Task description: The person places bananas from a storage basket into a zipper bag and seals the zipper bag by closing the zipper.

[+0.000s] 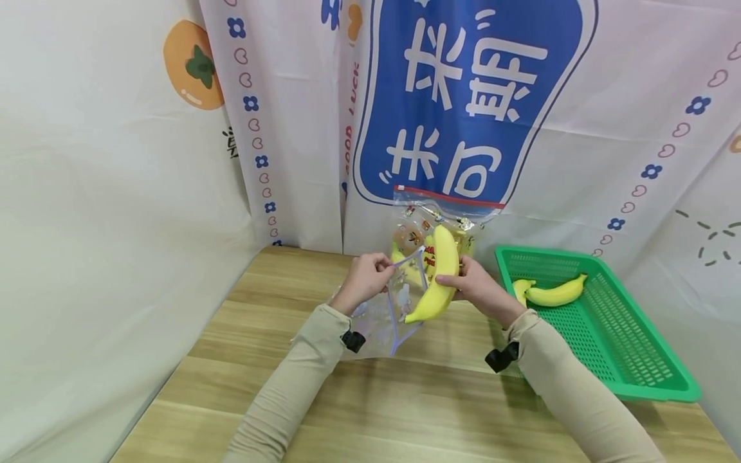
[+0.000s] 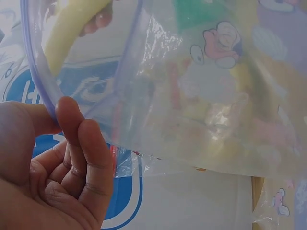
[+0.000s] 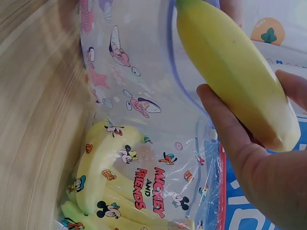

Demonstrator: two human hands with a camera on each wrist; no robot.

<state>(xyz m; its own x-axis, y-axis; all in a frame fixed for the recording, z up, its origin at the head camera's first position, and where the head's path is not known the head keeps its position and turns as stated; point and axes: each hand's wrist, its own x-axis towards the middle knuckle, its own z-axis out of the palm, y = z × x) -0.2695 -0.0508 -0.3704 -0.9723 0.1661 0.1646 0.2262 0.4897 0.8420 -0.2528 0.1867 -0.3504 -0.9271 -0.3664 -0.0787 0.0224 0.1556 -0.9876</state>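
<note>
Banana is gripped by right fingers; curled left fingers pinch a purple-edged bag.

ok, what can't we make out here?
Head: lower end of leftmost banana in green basket, behind its rim or right arm.
Left wrist: contents of filled bag, hazy behind open bag.
Right wrist: filled bag's banana count, cut off by bottom edge.
Right wrist: left hand, mostly beyond top edge.

wood-grain table, printed white cloth backdrop
</note>
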